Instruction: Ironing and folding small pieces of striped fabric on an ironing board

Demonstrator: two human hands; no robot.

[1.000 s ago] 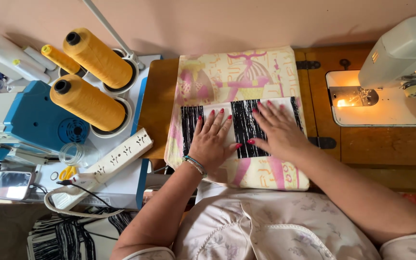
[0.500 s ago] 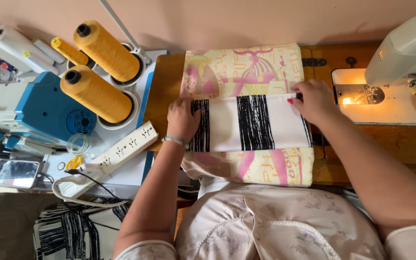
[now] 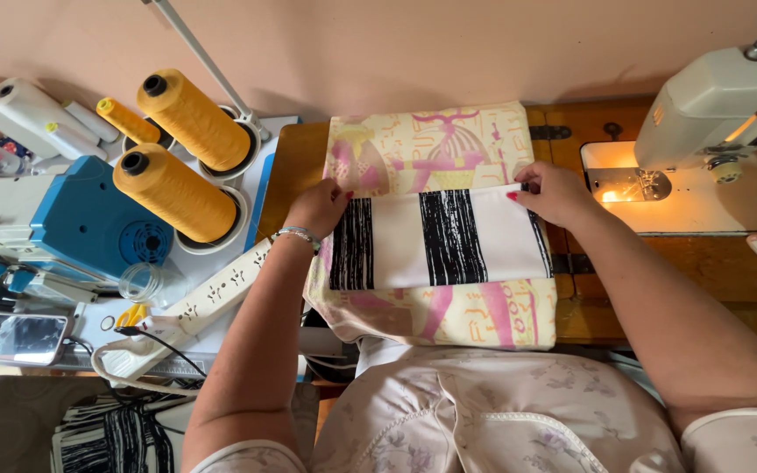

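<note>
A white cloth with black brush-like stripes (image 3: pixel 440 238) lies flat on a pale yellow and pink patterned fabric (image 3: pixel 435 149) spread over the wooden sewing table (image 3: pixel 295 162). My left hand (image 3: pixel 319 207) pinches the striped cloth's upper left corner. My right hand (image 3: pixel 552 192) pinches its upper right corner, holding the top edge stretched straight between the two.
A white sewing machine (image 3: pixel 720 105) with its lamp lit stands at the right. Left of the table sit a blue and white overlock machine (image 3: pixel 72 228), large yellow thread cones (image 3: pixel 190 118), a white power strip (image 3: pixel 212 293), a phone (image 3: pixel 24 337) and yellow-handled scissors (image 3: pixel 131 315).
Both hands moved apart from the middle of the striped cloth to its upper corners and took hold of them. The cloth now lies wider and flatter.
</note>
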